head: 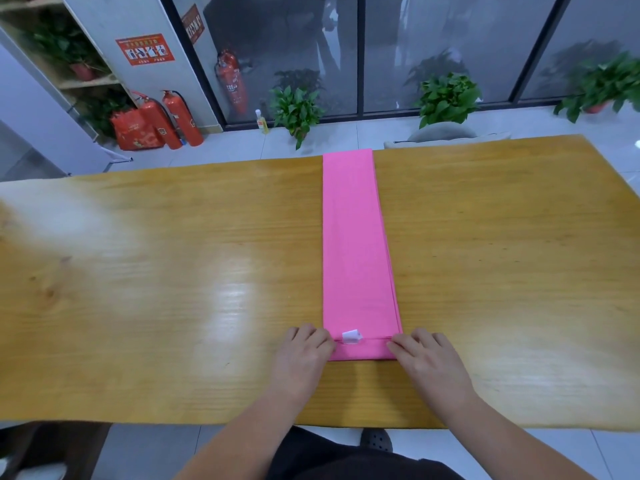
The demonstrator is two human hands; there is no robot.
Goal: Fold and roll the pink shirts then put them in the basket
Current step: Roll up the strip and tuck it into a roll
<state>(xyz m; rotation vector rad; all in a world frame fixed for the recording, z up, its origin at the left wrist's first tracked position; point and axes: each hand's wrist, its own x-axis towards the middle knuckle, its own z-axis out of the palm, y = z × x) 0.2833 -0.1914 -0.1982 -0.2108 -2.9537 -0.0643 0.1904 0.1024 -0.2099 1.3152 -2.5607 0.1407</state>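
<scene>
Glossy wooden table [173,289] spreads out under both hands, with a glass wall, potted plants [298,109] and red fire extinguishers [173,119] on the floor far beyond them. Between the hands lies the pink shirt [353,237], folded into a long narrow strip running straight away from the fingertips to the table's far edge. Its near end is turned over once, a white label [352,336] showing at the fold. The left hand [304,351] pinches the left side of that turned end with curled fingers; the right hand [427,358] pinches the right side
</scene>
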